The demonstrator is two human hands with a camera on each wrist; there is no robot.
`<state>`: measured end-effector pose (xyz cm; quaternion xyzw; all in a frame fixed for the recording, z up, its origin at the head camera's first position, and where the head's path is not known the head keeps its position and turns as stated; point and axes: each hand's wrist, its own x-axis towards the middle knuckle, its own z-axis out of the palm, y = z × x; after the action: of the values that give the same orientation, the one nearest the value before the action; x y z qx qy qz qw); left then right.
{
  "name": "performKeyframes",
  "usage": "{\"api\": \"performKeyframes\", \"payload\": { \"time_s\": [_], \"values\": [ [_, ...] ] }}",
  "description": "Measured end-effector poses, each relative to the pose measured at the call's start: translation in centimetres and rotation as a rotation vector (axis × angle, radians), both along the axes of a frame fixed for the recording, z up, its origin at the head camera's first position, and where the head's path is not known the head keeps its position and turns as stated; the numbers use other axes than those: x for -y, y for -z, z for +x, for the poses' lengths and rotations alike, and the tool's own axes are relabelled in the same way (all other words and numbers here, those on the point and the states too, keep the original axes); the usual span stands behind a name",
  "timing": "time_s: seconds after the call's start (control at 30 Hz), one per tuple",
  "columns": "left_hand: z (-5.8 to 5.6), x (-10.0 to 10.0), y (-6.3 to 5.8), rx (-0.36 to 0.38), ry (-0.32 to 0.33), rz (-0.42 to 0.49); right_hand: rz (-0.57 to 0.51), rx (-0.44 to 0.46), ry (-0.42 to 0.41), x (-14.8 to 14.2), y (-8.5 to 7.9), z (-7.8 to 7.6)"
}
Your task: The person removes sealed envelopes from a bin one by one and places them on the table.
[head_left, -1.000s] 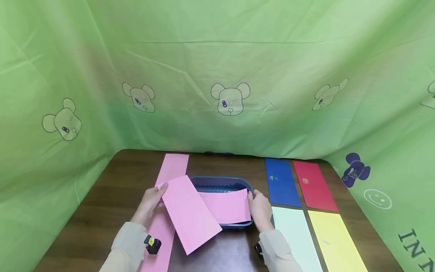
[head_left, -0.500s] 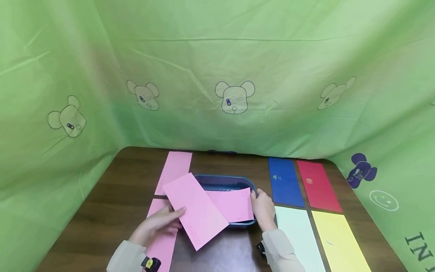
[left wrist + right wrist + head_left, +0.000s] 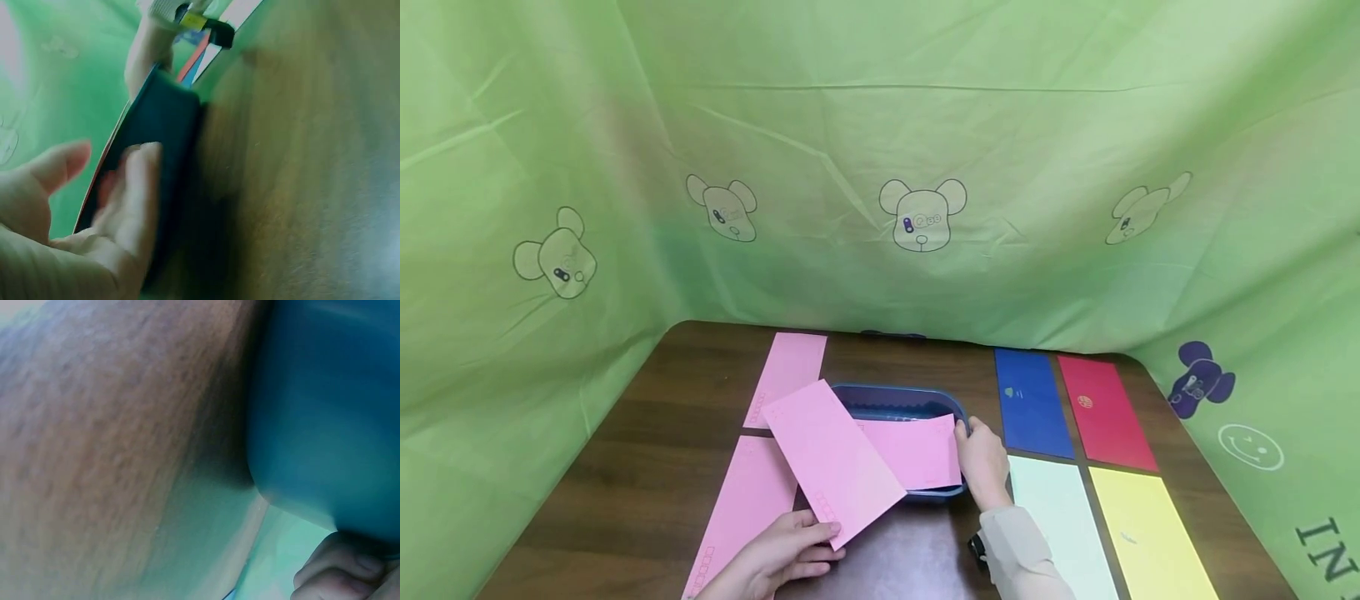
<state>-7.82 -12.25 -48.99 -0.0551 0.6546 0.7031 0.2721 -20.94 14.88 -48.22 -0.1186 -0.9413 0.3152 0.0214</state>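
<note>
A pink envelope [image 3: 835,462] lies slanted over the left side of a blue plastic basket [image 3: 895,389], its lower corner jutting out past the front. Around that corner is my left hand [image 3: 778,554], thumb over the paper and fingers below. In the left wrist view the left hand [image 3: 106,231] has thumb and fingers spread apart, blurred, one on each side of the envelope's edge. My right hand [image 3: 983,462] grips the basket's right rim, its curled fingers [image 3: 340,569] under the rim in the right wrist view. Another pink envelope [image 3: 917,450] sits in the basket.
Two pink envelopes, one far [image 3: 786,375] and one near [image 3: 748,500], lie left of the basket. To the right lie a blue envelope [image 3: 1035,404], a red one [image 3: 1108,412], a pale green one [image 3: 1060,525] and a yellow one [image 3: 1150,533]. Green cloth [image 3: 820,275] surrounds the table.
My left hand has slid down the slanted envelope's left edge, from its upper corner to its lower corner. The right hand still holds the basket rim. The head view has shifted slightly.
</note>
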Motion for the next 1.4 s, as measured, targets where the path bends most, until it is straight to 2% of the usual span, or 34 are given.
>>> {"api": "performKeyframes", "payload": {
  "time_s": [0.13,0.33,0.43,0.53,0.8,0.87,1.0,1.07,1.13,1.27,1.4],
  "values": [
    [-0.1,0.4,-0.1,-0.045,-0.128,-0.012,-0.001,-0.001,-0.004,0.0,0.0,-0.1],
    [-1.2,2.5,-1.0,-0.116,-0.431,-0.109,-0.001,-0.009,-0.005,0.1,0.0,-0.2],
    [-1.9,3.9,-1.4,-0.136,-0.526,-0.136,-0.005,-0.01,-0.006,0.1,-0.1,-0.2],
    [-2.7,5.6,-1.7,-0.135,-0.55,-0.141,-0.007,-0.011,-0.008,0.1,-0.1,-0.2],
    [-5.0,11.0,-2.8,-0.164,-0.53,-0.239,-0.002,-0.012,-0.01,-0.1,-0.3,-0.2],
    [-5.6,12.2,-2.9,-0.187,-0.519,-0.285,-0.003,-0.014,-0.011,-0.1,-0.3,-0.2],
    [-6.6,14.3,-2.6,-0.257,-0.497,-0.431,-0.002,-0.021,-0.014,-0.2,-0.2,-0.2],
    [-6.8,15.4,-2.3,-0.267,-0.507,-0.455,-0.004,-0.025,-0.014,-0.2,-0.1,-0.1],
    [-7.0,16.3,-2.1,-0.254,-0.515,-0.443,0.003,-0.032,-0.014,-0.2,0.1,-0.1],
    [-7.0,17.8,-1.6,-0.196,-0.55,-0.353,0.01,-0.027,-0.015,-0.2,0.4,0.0],
    [-7.1,18.4,-1.3,-0.171,-0.588,-0.292,0.013,-0.035,-0.011,-0.1,0.5,0.0]
  ]
}}
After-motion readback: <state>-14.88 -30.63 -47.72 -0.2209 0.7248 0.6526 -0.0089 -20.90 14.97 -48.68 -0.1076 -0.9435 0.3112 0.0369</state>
